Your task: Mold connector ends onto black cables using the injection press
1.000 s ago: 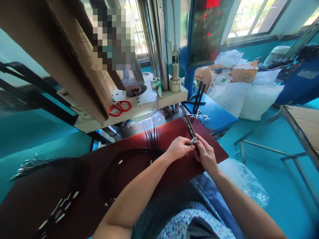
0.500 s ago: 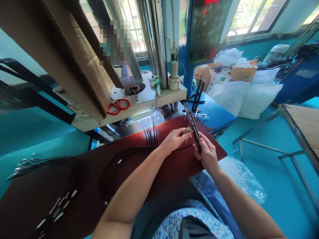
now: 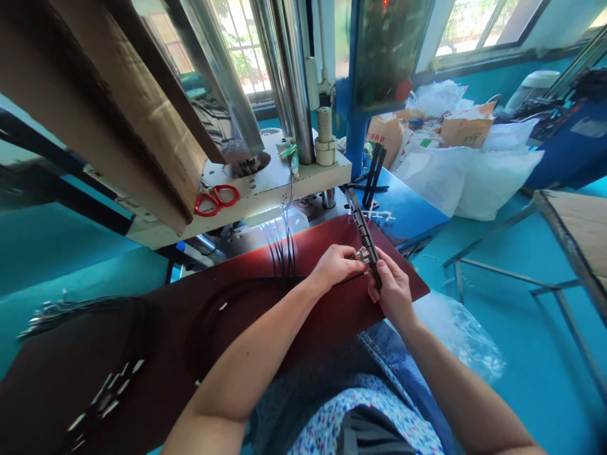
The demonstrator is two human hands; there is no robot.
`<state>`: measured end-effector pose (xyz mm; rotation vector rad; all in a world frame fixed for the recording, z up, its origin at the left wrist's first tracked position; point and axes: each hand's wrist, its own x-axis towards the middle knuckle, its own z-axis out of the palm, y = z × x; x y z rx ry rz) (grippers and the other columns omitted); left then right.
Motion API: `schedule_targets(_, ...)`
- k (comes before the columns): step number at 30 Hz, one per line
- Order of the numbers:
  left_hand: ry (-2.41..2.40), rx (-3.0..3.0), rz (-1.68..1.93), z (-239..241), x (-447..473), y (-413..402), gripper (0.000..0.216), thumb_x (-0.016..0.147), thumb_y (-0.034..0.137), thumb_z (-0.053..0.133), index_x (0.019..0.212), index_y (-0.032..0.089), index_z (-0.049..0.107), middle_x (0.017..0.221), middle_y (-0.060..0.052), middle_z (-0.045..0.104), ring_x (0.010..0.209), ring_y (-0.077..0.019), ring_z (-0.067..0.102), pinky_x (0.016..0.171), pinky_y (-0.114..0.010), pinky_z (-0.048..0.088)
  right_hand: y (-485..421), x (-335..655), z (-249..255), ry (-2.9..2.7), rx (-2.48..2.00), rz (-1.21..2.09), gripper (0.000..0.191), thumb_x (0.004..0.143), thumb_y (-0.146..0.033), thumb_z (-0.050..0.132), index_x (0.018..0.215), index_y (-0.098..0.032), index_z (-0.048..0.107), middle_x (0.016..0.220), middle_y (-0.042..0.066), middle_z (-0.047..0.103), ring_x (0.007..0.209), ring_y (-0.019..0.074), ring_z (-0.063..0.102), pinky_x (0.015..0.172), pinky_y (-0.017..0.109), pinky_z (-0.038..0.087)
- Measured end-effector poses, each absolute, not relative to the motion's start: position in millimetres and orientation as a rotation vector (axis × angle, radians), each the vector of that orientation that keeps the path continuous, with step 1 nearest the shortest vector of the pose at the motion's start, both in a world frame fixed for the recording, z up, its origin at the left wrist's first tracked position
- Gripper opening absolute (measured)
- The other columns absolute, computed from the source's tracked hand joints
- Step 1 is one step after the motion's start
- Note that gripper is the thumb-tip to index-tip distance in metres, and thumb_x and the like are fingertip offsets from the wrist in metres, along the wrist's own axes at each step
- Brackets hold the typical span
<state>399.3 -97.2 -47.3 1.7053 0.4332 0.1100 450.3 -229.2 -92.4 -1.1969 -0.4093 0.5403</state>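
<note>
My left hand (image 3: pixel 336 263) is closed in a pinch on a small silver metal piece (image 3: pixel 362 255), pressed against a long black slotted bar (image 3: pixel 359 226). My right hand (image 3: pixel 390 288) is wrapped round the near end of that bar, which slants up and away toward the press machine (image 3: pixel 265 183). Both hands hover over the dark red work board (image 3: pixel 332 303). Thin black cables (image 3: pixel 283 243) run from under the machine across the board to a coil (image 3: pixel 227 316) left of my left forearm.
Red-handled scissors (image 3: pixel 214 198) lie on the machine's white plate. A cardboard sheet (image 3: pixel 104 101) leans overhead at left. More black cables with metal ends (image 3: pixel 102 392) lie at the near left. White bags (image 3: pixel 469 177) and boxes pile at the right, beside a metal frame (image 3: pixel 545 265).
My left hand brought the small metal piece up along the bar, then back against it near my right hand. The view shifted slightly downward.
</note>
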Motion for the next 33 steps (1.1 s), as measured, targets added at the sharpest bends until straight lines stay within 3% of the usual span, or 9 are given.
schedule_targets(6,0.429,1.632,0.135,-46.6,399.9,-98.1,0.018,0.06,0.03,0.063,0.059,0.012,0.059,0.055,0.004,0.048,0.056,-0.0086,0.041,0.057,-0.023,0.03,-225.9,448.0,-87.6,-0.419,-1.322,0.496,0.054,0.084,-0.046,0.054,0.129,-0.017,0.05,0.049,-0.007,0.044,0.031,0.007,0.035,0.029,0.02,0.028)
schedule_targets(11,0.409,1.647,0.193,-48.2,398.5,-97.6,0.024,0.061,0.034,0.064,0.055,0.013,0.053,0.054,0.004,0.046,0.056,-0.0081,0.039,0.055,-0.022,0.03,-221.6,447.4,-83.3,-0.439,-1.382,0.502,0.054,0.082,-0.047,0.055,0.128,-0.018,0.052,0.053,-0.004,0.048,0.036,0.0074,0.035,0.03,0.021,0.027)
schedule_targets(19,0.381,1.76,0.295,-36.3,398.8,-86.5,0.026,0.078,0.039,0.052,0.066,0.016,0.051,0.055,0.005,0.044,0.053,-0.0077,0.038,0.053,-0.021,0.029,-225.2,447.5,-87.0,-0.345,-1.252,0.459,0.054,0.084,-0.044,0.055,0.13,-0.018,0.048,0.049,-0.008,0.043,0.032,0.0066,0.032,0.03,0.02,0.029)
schedule_targets(26,0.409,1.701,0.096,-41.4,408.2,-85.4,0.024,0.063,0.035,0.064,0.063,0.011,0.061,0.054,0.004,0.049,0.058,-0.0091,0.042,0.058,-0.023,0.029,-227.5,448.5,-88.7,-0.359,-1.228,0.492,0.052,0.085,-0.042,0.056,0.131,-0.019,0.049,0.049,-0.008,0.044,0.031,0.0066,0.033,0.03,0.02,0.029)
schedule_targets(33,0.458,1.553,-0.032,-35.5,407.7,-82.4,0.021,0.058,0.032,0.066,0.061,0.012,0.061,0.049,0.006,0.046,0.05,-0.0059,0.036,0.053,-0.022,0.025,-226.6,447.8,-91.6,-0.371,-1.214,0.454,0.051,0.086,-0.042,0.056,0.13,-0.018,0.05,0.049,-0.008,0.044,0.032,0.0064,0.035,0.029,0.018,0.028)
